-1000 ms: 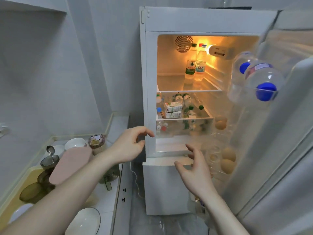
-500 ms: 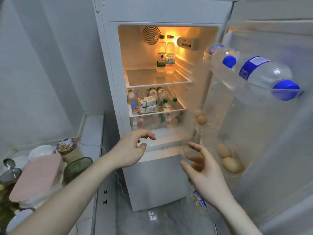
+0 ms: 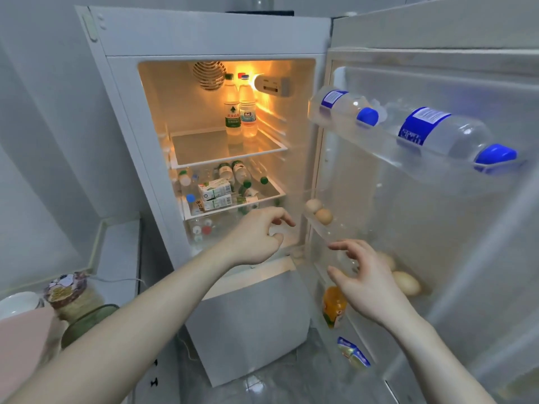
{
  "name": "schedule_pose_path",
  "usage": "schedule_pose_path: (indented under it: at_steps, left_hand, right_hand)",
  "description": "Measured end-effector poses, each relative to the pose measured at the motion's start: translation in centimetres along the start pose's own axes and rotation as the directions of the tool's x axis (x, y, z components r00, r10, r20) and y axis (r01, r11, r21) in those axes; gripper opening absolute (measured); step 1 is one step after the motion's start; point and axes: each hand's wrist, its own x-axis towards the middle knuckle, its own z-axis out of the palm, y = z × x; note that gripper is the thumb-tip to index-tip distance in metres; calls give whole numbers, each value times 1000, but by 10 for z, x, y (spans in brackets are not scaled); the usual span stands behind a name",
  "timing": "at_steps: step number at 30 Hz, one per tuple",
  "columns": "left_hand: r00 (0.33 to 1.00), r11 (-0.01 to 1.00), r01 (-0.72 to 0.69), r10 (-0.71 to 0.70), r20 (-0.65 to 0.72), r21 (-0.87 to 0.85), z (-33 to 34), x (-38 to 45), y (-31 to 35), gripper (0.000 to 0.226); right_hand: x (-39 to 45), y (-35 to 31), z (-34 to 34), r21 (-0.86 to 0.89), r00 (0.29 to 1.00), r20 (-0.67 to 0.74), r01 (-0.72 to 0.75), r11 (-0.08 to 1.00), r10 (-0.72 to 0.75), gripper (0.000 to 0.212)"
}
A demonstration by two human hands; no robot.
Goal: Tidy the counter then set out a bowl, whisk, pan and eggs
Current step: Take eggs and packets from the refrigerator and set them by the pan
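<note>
The white fridge stands open with its light on. Its door swings out to the right. Two eggs sit in a clear door tray near the hinge, and two more eggs lie in a lower door shelf. My right hand hovers just left of the lower eggs, fingers spread and holding nothing. My left hand is raised in front of the fridge's lower drawer, fingers loosely curled and holding nothing.
Water bottles lie in the top door shelf, an orange bottle stands in the bottom one. Bottles and cartons fill the inner shelves. On the counter at left are a lidded jar, a white bowl and a pink lid.
The view has swung right and closer to the fridge. My right hand has risen toward the lower door eggs; my left hand has moved right, in front of the drawer.
</note>
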Motion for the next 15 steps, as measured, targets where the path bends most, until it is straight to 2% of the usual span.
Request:
schedule_pose_path:
  at_steps: [8, 15]
  left_hand:
    - [994, 995, -54, 46, 97, 83, 8, 82, 25, 44]
    - [976, 973, -53, 3, 220, 223, 31, 148, 32, 53]
  right_hand:
    - [32, 8, -30, -177, 990, 98, -87, 980, 106, 42]
    - [92, 5, -36, -287, 995, 40, -76, 955, 92, 40]
